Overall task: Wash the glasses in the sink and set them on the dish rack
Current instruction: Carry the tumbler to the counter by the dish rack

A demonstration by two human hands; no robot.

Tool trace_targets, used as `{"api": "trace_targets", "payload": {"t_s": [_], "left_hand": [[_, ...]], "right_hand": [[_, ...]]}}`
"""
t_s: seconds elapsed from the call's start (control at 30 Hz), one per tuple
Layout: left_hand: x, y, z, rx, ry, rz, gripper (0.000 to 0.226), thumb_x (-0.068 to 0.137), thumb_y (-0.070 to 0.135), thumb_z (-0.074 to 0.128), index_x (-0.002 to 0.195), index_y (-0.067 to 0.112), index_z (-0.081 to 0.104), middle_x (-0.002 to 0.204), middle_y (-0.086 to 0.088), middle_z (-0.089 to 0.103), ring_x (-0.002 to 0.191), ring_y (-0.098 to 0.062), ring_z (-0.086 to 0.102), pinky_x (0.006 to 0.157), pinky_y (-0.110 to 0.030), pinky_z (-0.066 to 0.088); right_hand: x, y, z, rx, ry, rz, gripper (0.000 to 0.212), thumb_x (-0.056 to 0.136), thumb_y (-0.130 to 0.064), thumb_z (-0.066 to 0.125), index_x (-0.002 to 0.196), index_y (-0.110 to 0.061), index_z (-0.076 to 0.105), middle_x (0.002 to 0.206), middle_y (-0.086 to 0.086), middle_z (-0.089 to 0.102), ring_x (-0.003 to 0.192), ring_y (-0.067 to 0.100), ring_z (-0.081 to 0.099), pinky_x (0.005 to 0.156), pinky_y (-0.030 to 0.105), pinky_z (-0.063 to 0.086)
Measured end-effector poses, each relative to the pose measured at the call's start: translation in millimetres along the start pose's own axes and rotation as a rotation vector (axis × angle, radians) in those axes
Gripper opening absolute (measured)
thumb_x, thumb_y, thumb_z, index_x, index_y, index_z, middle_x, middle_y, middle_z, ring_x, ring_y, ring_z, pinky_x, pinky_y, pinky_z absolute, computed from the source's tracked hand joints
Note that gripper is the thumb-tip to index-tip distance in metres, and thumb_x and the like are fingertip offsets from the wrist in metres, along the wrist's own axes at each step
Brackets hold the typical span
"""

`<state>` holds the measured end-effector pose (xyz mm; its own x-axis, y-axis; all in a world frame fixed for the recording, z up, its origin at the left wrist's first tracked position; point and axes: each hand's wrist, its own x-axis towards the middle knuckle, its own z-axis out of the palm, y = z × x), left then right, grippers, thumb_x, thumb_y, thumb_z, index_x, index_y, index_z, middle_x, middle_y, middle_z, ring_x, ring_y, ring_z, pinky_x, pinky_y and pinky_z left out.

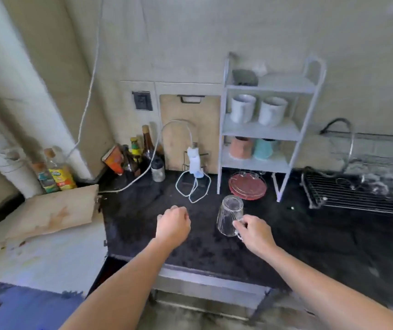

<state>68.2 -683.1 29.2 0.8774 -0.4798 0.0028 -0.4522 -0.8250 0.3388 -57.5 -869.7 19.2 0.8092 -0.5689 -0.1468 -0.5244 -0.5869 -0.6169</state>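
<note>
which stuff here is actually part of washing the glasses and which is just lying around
Part of the job:
- glass mug, upside down, gripped by the right hand
- wire dish rack
- left hand, curled, holding nothing

Just lying about:
- white shelf with white mugs
- red plate
- sauce bottles
- cutting board
- white cable

Glass (230,216), perhaps resting on counter (309,234), before shelf unit (259,132); dish rack (347,194) right; bottles (143,148) back left.

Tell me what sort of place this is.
Likely a home kitchen counter: mugs on a white shelf, a wire dish rack at right, and a glass gripped by the right hand.
</note>
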Motion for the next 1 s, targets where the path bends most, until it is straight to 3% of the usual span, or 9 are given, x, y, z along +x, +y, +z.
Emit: {"api": "trace_targets", "payload": {"t_s": [0.17,0.4,0.6,0.87,1.0], "left_hand": [[35,101,34,-0.003,-0.083,0.232,0.025,0.096,0.023,0.040,0.102,0.015,0.063,0.101,-0.003,0.058,0.090,-0.027,0.057,0.083,-0.036,0.041],[90,210,72,-0.081,-0.154,0.453,0.024,0.095,0.022,0.043,0.094,0.011,0.065,0.101,-0.006,0.063,0.090,-0.027,0.058,0.074,-0.034,0.038],[147,293,93,-0.262,-0.249,0.507,0.024,0.093,0.018,0.046,0.099,0.011,0.069,0.095,-0.008,0.069,0.087,-0.028,0.064,0.078,-0.038,0.053],[191,390,117,-0.341,-0.242,0.557,0.024,0.095,0.021,0.046,0.095,0.010,0.068,0.086,-0.005,0.069,0.076,-0.020,0.061,0.075,-0.037,0.053],[207,436,119,-0.455,-0.177,0.516,0.029,0.100,0.027,0.044,0.116,0.010,0.060,0.088,-0.002,0.066,0.074,-0.016,0.058,0.069,-0.027,0.047]], "right_hand": [[7,76,-58,0.004,0.095,0.162,0.029,0.094,-0.039,0.055,0.068,-0.028,0.053,0.065,-0.014,0.055,0.071,0.016,0.053,0.067,0.028,0.034],[30,157,-108,0.029,0.209,0.341,0.032,0.092,-0.038,0.055,0.062,-0.027,0.052,0.069,-0.008,0.063,0.072,0.015,0.061,0.067,0.030,0.041],[48,215,-154,0.032,0.358,0.457,0.032,0.093,-0.037,0.056,0.065,-0.022,0.055,0.074,-0.006,0.063,0.069,0.014,0.062,0.068,0.032,0.044],[84,288,-218,-0.028,0.448,0.553,0.030,0.095,-0.035,0.055,0.071,-0.018,0.058,0.074,-0.007,0.060,0.070,0.015,0.058,0.068,0.031,0.039],[125,322,-245,-0.034,0.393,0.505,0.028,0.097,-0.035,0.052,0.079,-0.016,0.060,0.077,-0.008,0.057,0.075,0.017,0.056,0.069,0.032,0.038]]}}
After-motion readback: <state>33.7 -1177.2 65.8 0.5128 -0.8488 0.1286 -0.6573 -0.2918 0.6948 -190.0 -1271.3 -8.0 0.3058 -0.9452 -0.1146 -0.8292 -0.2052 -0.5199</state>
